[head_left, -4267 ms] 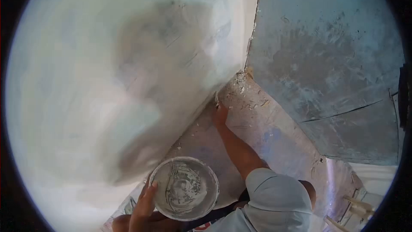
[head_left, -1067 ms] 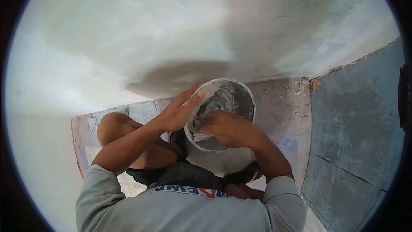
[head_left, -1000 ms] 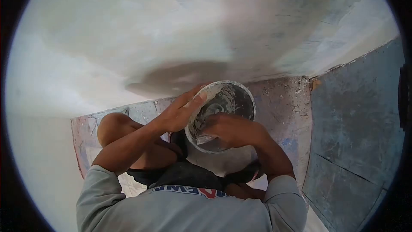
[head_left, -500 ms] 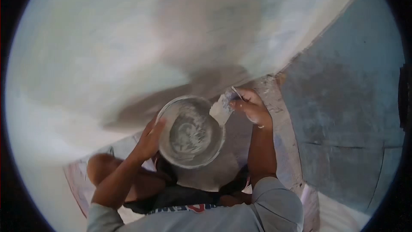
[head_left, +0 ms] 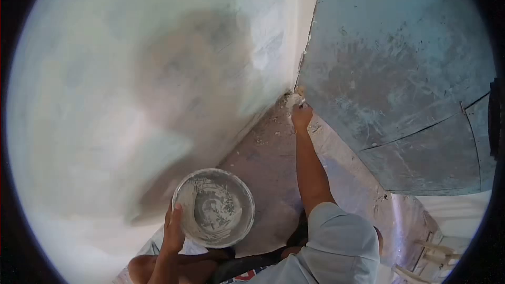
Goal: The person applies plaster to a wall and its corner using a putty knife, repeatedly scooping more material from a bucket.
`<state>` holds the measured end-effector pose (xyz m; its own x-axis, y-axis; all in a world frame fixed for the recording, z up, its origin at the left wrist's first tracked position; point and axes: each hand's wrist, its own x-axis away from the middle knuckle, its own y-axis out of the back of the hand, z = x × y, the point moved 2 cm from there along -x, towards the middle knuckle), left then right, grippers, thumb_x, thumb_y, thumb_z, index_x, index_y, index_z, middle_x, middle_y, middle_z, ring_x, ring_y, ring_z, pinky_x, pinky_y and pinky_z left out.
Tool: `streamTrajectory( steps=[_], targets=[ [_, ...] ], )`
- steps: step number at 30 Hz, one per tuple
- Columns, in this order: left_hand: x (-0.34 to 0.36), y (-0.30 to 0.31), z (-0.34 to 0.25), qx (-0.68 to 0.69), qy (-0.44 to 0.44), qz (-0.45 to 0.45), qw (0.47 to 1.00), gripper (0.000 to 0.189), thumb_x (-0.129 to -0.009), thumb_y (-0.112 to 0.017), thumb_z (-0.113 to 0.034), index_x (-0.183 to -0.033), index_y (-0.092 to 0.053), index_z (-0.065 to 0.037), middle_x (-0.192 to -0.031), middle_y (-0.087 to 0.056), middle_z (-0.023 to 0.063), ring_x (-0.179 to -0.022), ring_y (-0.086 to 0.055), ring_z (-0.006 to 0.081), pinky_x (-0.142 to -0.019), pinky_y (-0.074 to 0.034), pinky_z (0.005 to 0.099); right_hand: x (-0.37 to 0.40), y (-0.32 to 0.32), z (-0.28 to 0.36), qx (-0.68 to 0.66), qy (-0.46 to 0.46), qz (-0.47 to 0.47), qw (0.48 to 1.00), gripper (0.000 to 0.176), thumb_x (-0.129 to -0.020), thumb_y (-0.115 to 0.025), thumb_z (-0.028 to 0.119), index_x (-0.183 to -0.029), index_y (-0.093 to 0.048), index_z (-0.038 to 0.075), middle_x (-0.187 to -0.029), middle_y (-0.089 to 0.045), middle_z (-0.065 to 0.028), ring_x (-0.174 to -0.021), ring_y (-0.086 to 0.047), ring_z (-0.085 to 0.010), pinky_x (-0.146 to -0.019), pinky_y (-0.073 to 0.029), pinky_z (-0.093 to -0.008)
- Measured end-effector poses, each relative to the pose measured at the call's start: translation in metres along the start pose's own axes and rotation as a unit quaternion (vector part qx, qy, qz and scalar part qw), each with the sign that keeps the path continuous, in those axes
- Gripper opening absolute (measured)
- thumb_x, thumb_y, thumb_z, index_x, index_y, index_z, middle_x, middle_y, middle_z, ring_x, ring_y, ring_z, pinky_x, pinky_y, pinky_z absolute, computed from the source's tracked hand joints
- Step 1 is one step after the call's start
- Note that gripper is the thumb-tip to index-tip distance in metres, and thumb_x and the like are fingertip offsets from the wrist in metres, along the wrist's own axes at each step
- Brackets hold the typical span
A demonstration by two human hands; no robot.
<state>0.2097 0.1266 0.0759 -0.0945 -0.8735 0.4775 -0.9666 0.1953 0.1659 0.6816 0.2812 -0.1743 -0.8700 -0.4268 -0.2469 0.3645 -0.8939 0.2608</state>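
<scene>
Right hand [head_left: 301, 118] moved to corner [head_left: 288, 94], clenched on scraper [head_left: 294, 101]; left hand [head_left: 173, 230] clasps bowl [head_left: 247, 208].

The right hand [head_left: 302, 118] partly hides its tool [head_left: 294, 100] at the floor's [head_left: 265, 179] far corner; the shirt [head_left: 342, 237] is cropped below.

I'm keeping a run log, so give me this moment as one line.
left hand: grips bowl by rim; right hand: holds small pale tool near floor corner, beside blue-grey panel; bowl: pale paste smeared inside
</scene>
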Motion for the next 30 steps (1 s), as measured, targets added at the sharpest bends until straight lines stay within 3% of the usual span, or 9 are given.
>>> streamTrajectory(
  steps=[2,4,11,14,18,23,26,29,30],
  targets=[
    [-0.003,0.000,0.002,0.001,-0.012,0.024,1.000,0.057,-0.105,-0.039,-0.037,-0.145,-0.039,0.003,-0.139,-0.051,0.0165,-0.129,-0.047,0.0249,-0.110,-0.033,0.0348,-0.012,-0.020,0.002,0.083,0.017,-0.037,0.996,0.020,-0.077,-0.066,0.016,-0.077,-0.063,-0.005,-0.075,-0.065,-0.0257,-0.070,-0.065,-0.0436,-0.064,-0.049,-0.0486],
    [-0.003,-0.004,-0.003,0.004,-0.028,0.036,0.999,0.057,-0.105,-0.040,-0.037,-0.146,-0.038,0.003,-0.139,-0.050,0.0165,-0.129,-0.046,0.0253,-0.110,-0.034,0.0349,-0.019,-0.059,-0.018,0.164,0.023,-0.012,0.986,0.022,-0.080,-0.064,0.015,-0.089,-0.067,-0.004,-0.086,-0.066,-0.0289,-0.081,-0.065,-0.0446,-0.075,-0.052,-0.0498],
    [0.007,0.002,0.012,0.039,0.021,-0.028,0.999,0.059,-0.104,-0.041,-0.041,-0.146,-0.040,0.001,-0.137,-0.051,0.0157,-0.123,-0.049,0.0231,-0.106,-0.037,0.0345,0.039,-0.055,0.032,0.182,-0.003,0.229,0.956,0.021,-0.080,-0.060,0.016,-0.089,-0.066,-0.002,-0.088,-0.066,-0.0288,-0.084,-0.065,-0.0460,-0.077,-0.051,-0.0523],
    [0.013,-0.004,0.009,0.052,0.023,-0.048,0.997,0.059,-0.102,-0.044,-0.043,-0.143,-0.042,-0.001,-0.134,-0.053,0.0146,-0.121,-0.051,0.0246,-0.103,-0.040,0.0375,0.047,-0.023,0.007,0.150,-0.006,0.221,0.964,0.023,-0.080,-0.061,0.018,-0.089,-0.065,-0.002,-0.086,-0.066,-0.0282,-0.083,-0.065,-0.0455,-0.076,-0.051,-0.0521],
    [0.013,-0.004,0.001,0.055,0.019,-0.026,0.998,0.056,-0.104,-0.041,-0.040,-0.141,-0.045,0.001,-0.132,-0.055,0.0134,-0.119,-0.051,0.0210,-0.104,-0.039,0.0341,0.010,-0.001,0.012,0.046,-0.069,0.063,0.995,0.030,-0.078,-0.064,0.013,-0.101,-0.066,-0.005,-0.089,-0.068,-0.0269,-0.085,-0.067,-0.0449,-0.079,-0.052,-0.0498],
    [0.008,-0.005,-0.004,0.044,0.031,-0.025,0.998,0.056,-0.104,-0.043,-0.038,-0.144,-0.042,0.001,-0.134,-0.055,0.0134,-0.121,-0.051,0.0213,-0.105,-0.038,0.0341,-0.032,-0.020,0.021,0.096,0.190,-0.028,0.977,0.039,-0.082,-0.062,0.007,-0.119,-0.064,-0.004,-0.089,-0.066,-0.0299,-0.087,-0.067,-0.0391,-0.076,-0.050,-0.0482],
    [0.008,-0.005,-0.002,0.030,0.025,-0.037,0.999,0.057,-0.104,-0.043,-0.039,-0.145,-0.040,0.001,-0.135,-0.054,0.0140,-0.123,-0.050,0.0220,-0.106,-0.037,0.0342,-0.022,-0.034,0.034,0.020,0.089,0.060,0.994,0.039,-0.081,-0.062,0.008,-0.119,-0.064,-0.004,-0.086,-0.065,-0.0300,-0.083,-0.067,-0.0404,-0.074,-0.050,-0.0494],
    [0.006,-0.005,-0.003,0.035,0.026,-0.018,0.999,0.058,-0.104,-0.042,-0.039,-0.146,-0.040,0.001,-0.137,-0.052,0.0145,-0.124,-0.049,0.0227,-0.106,-0.037,0.0344,0.013,-0.049,0.030,0.117,0.046,0.146,0.981,0.043,-0.084,-0.062,0.008,-0.127,-0.062,0.003,-0.086,-0.067,-0.0264,-0.076,-0.066,-0.0421,-0.071,-0.051,-0.0474],
    [0.006,-0.004,-0.003,0.032,0.030,-0.017,0.999,0.058,-0.104,-0.042,-0.039,-0.146,-0.039,0.000,-0.137,-0.052,0.0145,-0.125,-0.049,0.0227,-0.106,-0.037,0.0345,0.028,-0.052,0.024,0.031,0.097,0.105,0.989,0.042,-0.081,-0.063,0.011,-0.123,-0.065,0.008,-0.069,-0.062,-0.0228,-0.060,-0.062,-0.0389,-0.058,-0.048,-0.0473]
  ],
)
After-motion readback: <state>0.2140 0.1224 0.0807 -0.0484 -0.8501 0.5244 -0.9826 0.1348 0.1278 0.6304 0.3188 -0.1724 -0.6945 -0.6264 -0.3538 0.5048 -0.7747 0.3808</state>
